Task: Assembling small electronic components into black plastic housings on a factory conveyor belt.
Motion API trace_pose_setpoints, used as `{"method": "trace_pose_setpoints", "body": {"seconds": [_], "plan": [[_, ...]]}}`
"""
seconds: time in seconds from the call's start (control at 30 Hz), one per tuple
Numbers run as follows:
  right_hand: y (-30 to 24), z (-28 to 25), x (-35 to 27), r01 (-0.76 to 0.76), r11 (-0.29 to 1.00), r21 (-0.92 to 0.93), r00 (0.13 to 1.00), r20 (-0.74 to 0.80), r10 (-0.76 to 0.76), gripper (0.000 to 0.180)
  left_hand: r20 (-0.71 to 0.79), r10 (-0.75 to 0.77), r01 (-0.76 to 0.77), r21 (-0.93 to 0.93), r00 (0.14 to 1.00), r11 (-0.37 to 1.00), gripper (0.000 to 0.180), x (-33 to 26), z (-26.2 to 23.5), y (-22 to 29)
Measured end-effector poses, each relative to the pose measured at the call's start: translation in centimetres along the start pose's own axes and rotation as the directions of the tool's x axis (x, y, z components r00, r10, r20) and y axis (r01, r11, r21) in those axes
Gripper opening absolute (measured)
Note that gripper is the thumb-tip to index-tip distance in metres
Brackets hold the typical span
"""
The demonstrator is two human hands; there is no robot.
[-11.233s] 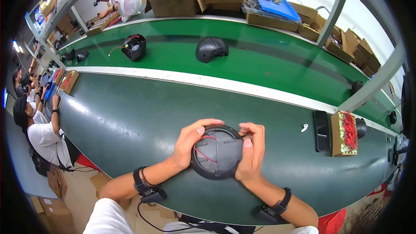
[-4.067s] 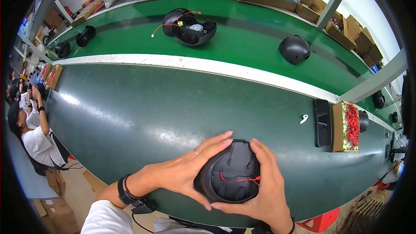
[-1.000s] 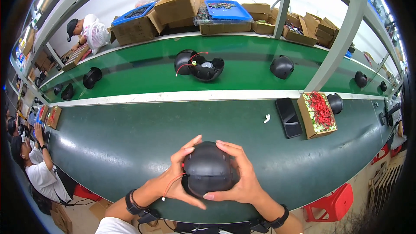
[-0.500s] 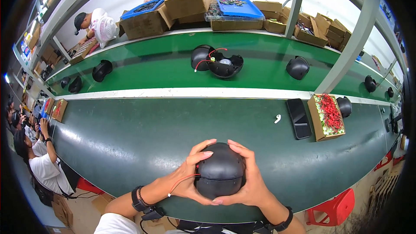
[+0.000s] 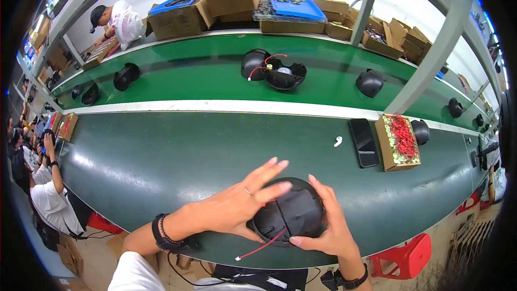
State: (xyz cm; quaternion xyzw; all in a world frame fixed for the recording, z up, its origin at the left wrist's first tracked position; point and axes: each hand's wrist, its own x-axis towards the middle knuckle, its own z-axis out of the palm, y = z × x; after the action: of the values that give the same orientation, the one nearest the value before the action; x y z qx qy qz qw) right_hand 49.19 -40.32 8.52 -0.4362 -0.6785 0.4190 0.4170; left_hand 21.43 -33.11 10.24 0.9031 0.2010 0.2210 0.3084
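At the far left, seated people [image 5: 40, 183] work along the edge of the dark green table [image 5: 161, 167]. The left hand [image 5: 237, 207] lies flat on a round black shell [image 5: 291, 213], fingers spread over its top and left side, pressing rather than clasping. The shell rests on the table at its near edge, and a thin red wire [image 5: 261, 246] trails from under it toward the person. The right hand [image 5: 328, 226] cups the shell's right side, thumb under its lower rim and fingers wrapped up along its edge. Farther right lie a small white piece [image 5: 337, 141], possibly a clip, a black phone [image 5: 364, 142] and a cardboard box of red parts [image 5: 397, 141]. Beyond, more black shells [image 5: 274, 70] sit on the green belt [image 5: 204, 75].
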Motion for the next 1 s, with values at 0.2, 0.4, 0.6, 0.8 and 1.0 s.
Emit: {"method": "trace_pose_setpoints", "body": {"seconds": [0.2, 0.4, 0.6, 0.8, 1.0], "plan": [[0.7, -0.3, -3.7, -0.155, 0.987, 0.028, 0.987, 0.034, 0.154, 0.116, 0.25, -0.084, 0.171, -0.35, 0.965, 0.921, 0.129, -0.9, 0.2, 0.1], [1.2, 1.5, -4.4, 0.027, 0.979, 0.2, 0.995, -0.103, -0.006, 0.123, 0.261, -0.148, 0.292, -0.699, 0.954, 0.653, 0.115, -2.2, 2.4, 1.0], [0.8, 1.0, -4.1, -0.004, 0.997, -0.074, 1.0, -0.009, 0.003, 0.13, -0.061, -0.372, 0.219, -0.716, 0.926, 0.663, 0.057, -0.2, 4.1, 2.0], [0.9, 1.8, -3.8, 0.049, 0.998, -0.039, 0.997, -0.052, -0.051, 0.131, -0.142, -0.382, 0.219, -0.621, 0.913, 0.753, 0.051, 0.5, 5.7, 1.6], [0.8, 1.8, -3.4, 0.048, 0.998, -0.029, 0.998, -0.05, -0.049, 0.129, -0.149, -0.401, 0.232, -0.617, 0.904, 0.752, 0.054, 0.6, 5.8, 2.1]]}}
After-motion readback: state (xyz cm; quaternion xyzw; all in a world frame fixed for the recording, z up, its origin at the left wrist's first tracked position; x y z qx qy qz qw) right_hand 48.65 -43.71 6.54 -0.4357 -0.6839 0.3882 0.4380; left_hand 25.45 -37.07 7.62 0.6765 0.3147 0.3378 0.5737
